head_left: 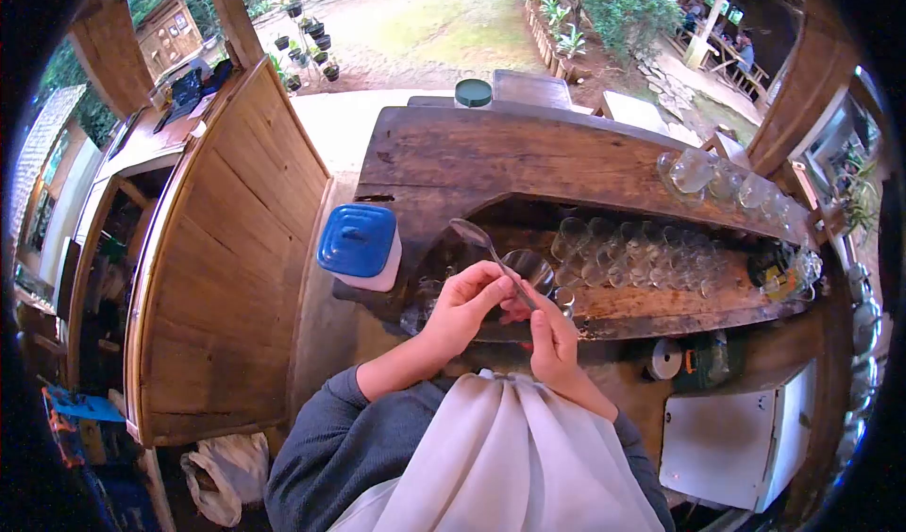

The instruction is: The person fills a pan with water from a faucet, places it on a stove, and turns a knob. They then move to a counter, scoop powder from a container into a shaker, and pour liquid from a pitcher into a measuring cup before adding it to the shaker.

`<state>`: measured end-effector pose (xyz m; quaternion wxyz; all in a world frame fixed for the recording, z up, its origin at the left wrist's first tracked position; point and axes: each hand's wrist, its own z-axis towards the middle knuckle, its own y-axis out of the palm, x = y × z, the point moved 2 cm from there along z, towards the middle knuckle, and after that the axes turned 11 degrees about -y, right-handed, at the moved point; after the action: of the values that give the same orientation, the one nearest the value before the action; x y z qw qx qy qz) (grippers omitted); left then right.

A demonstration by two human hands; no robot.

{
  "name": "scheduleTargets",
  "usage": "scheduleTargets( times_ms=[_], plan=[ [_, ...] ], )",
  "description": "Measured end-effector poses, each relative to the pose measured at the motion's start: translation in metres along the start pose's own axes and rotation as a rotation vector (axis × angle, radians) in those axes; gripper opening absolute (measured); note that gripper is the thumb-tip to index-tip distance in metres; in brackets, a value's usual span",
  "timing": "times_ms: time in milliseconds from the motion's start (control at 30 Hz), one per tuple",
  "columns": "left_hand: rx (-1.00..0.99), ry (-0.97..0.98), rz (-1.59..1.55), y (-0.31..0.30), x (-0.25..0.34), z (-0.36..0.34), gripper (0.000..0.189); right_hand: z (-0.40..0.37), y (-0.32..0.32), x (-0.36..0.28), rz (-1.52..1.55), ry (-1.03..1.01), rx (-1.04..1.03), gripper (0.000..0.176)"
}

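A metal spoon (471, 233) slants across in front of my body, its bowl pointing up and away to the left. My left hand (469, 307) pinches the handle near the middle. Closed around the handle's lower end is my right hand (552, 337), close beside the left. Just beyond the fingers a shiny metal container (530, 269) is partly hidden by my hands. A small glass or cup (565, 298) stands right of it. To the left sits a white container with a blue lid (357, 239).
Several clear glasses (642, 252) fill the recessed shelf of the wooden counter (453, 151); more glass jars (694, 170) stand on its upper right. A green-lidded jar (473, 93) is at the far edge. A wooden partition (222, 249) rises left, a white cabinet (717, 442) lower right.
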<state>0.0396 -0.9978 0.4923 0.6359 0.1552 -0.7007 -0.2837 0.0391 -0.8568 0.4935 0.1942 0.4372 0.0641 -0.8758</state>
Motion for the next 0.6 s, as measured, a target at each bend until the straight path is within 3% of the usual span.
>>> scheduleTargets(
  times_ms=[100,167,267,433,600],
  plan=[
    [0.032,0.002,0.142,-0.008,0.003,-0.006,0.006,-0.004,-0.001,0.011,-0.135,0.040,-0.109,0.024],
    [0.060,0.011,0.265,-0.013,0.004,-0.012,0.006,-0.008,-0.001,0.016,-0.212,0.181,-0.285,0.019],
    [0.069,0.062,0.572,-0.023,0.000,-0.022,0.008,-0.007,0.011,0.018,-0.131,0.262,-0.347,0.023],
    [0.101,-0.052,0.447,-0.041,-0.015,-0.038,0.010,-0.009,0.026,0.029,-0.011,0.399,-0.499,0.025],
    [0.319,-0.111,0.535,-0.069,-0.040,-0.049,0.015,-0.025,0.029,0.057,-0.023,0.565,-0.666,0.017]
  ],
)
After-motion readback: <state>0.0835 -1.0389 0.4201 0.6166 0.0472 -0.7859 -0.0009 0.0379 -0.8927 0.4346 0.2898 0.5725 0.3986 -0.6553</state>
